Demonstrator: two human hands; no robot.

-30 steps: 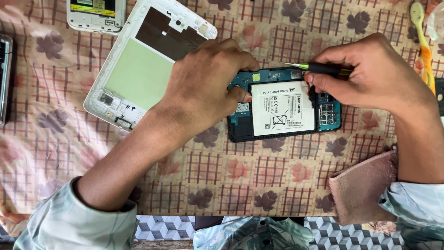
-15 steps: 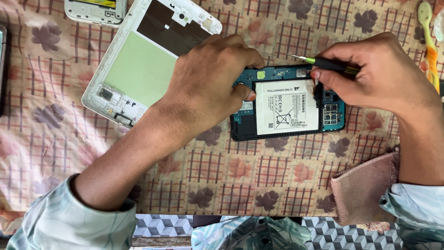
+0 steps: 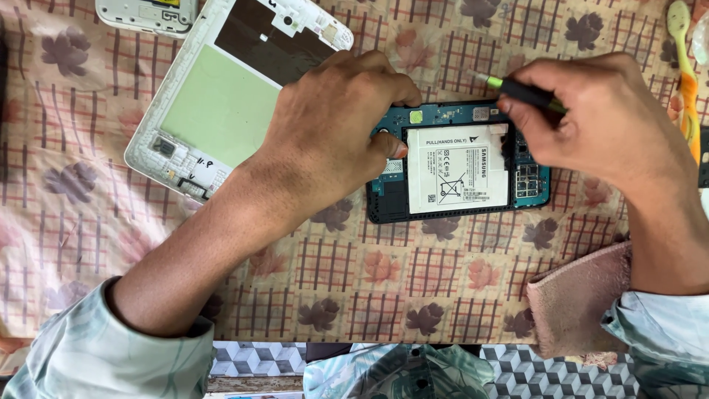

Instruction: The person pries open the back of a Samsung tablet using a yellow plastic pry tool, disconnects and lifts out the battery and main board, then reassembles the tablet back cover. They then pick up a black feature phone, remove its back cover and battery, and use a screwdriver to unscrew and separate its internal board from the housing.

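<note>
the opened tablet (image 3: 458,162) lies on the patterned cloth (image 3: 354,273) that covers the bench, its white battery (image 3: 458,174) and blue circuit board (image 3: 443,114) facing up. compared with a second ago, the right hand (image 3: 591,122) has shifted the screwdriver (image 3: 517,90) along the top edge of the board, so its yellow-green tip now sits just above the upper right part of the board rather than further right; judging by that, the work is on the fastenings along that edge. the left hand (image 3: 332,125) stays pressed on the left end of the tablet, wrist bent down, fingers together with the thumb flat against the battery's edge, steadying the device without gripping it. the right hand comes in from the right, fingers clamped on the dark shaft of the screwdriver, held low and nearly level. the white back cover (image 3: 221,103) rests face down at the upper left, just beside the left hand. a pink rag (image 3: 576,303) lies under the right forearm.
</note>
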